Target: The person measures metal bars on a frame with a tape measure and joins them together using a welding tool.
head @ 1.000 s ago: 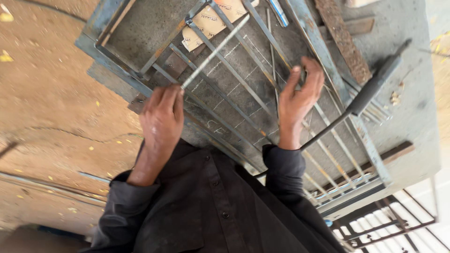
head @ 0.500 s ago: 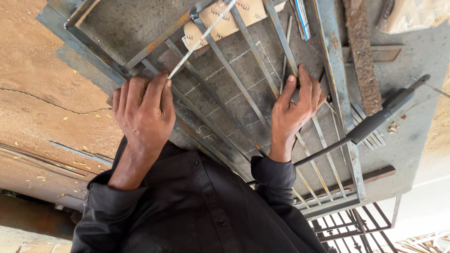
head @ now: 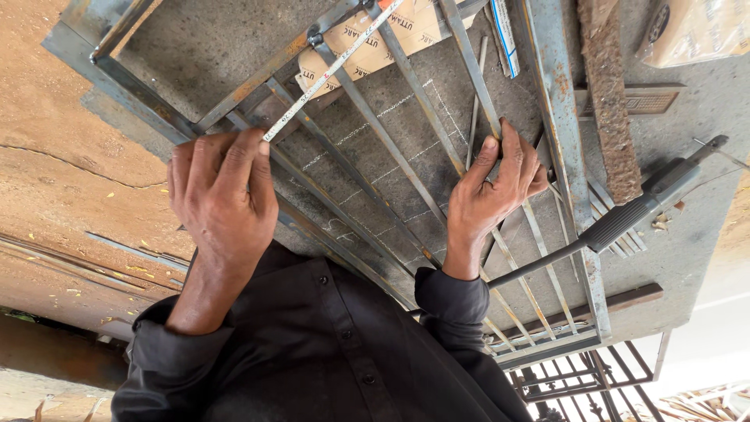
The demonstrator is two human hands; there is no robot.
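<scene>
Metal grille [head: 406,180] lies on a grey concrete slab [head: 195,47]. Left hand [head: 223,199] pins a tape measure [head: 328,70] flat; right hand [head: 496,184] clasps a bar. Dirt ground alongside.

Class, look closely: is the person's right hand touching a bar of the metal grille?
Touching. The head view shows the right hand with fingers curled around a flat bar of the metal grille.

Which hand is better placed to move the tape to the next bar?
Left, probably. The left hand already pinches the end of the tape, while the right hand grips a bar, apart from the tape.
</scene>
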